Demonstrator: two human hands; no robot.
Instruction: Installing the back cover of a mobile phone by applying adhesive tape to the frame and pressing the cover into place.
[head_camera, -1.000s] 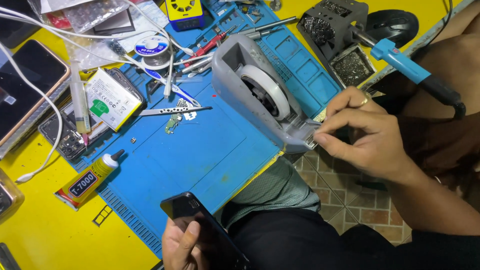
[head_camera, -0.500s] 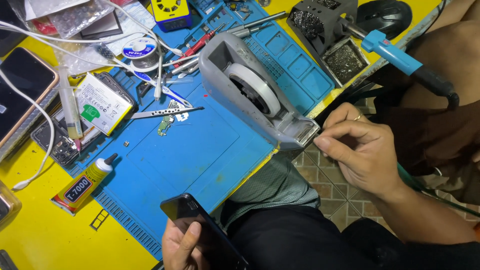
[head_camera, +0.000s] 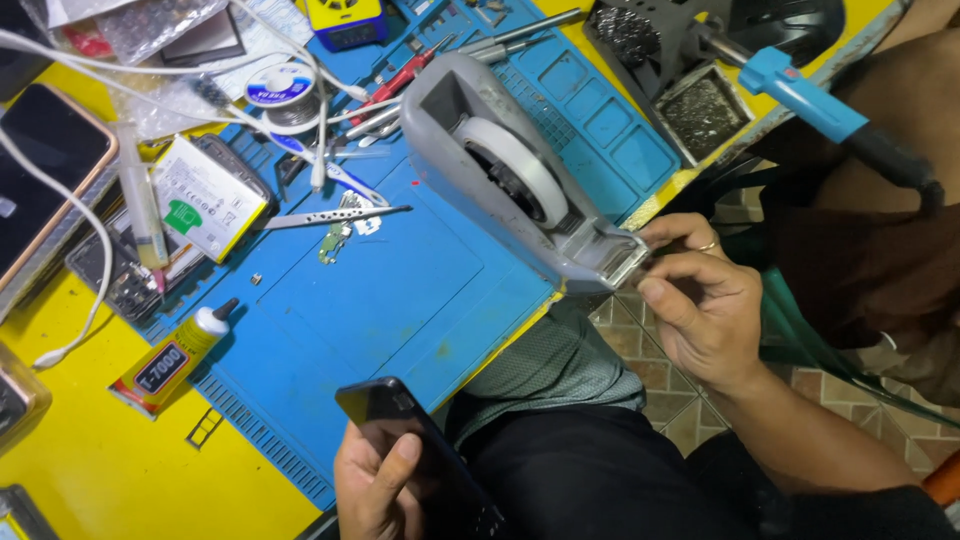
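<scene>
My left hand (head_camera: 380, 480) holds a black phone (head_camera: 400, 425) at the bottom centre, thumb across its back, above my lap. My right hand (head_camera: 700, 300) is at the cutter end of a grey tape dispenser (head_camera: 510, 180), which sits tilted on the blue work mat (head_camera: 400, 290). Thumb and fingers pinch a strip of clear tape at the dispenser's blade; the tape itself is barely visible. A ring is on one finger.
A yellow glue tube (head_camera: 165, 360), a white phone battery (head_camera: 205, 195), tweezers (head_camera: 330, 215), a solder spool (head_camera: 283, 90), white cables and an opened phone (head_camera: 115, 275) lie at left. A blue-handled soldering iron (head_camera: 810, 95) rests in its stand at top right. Tiled floor shows below.
My right hand has slid down and closer to the dispenser's blade, pulling at the tape. The view shifted slightly. The left hand keeps the phone.
</scene>
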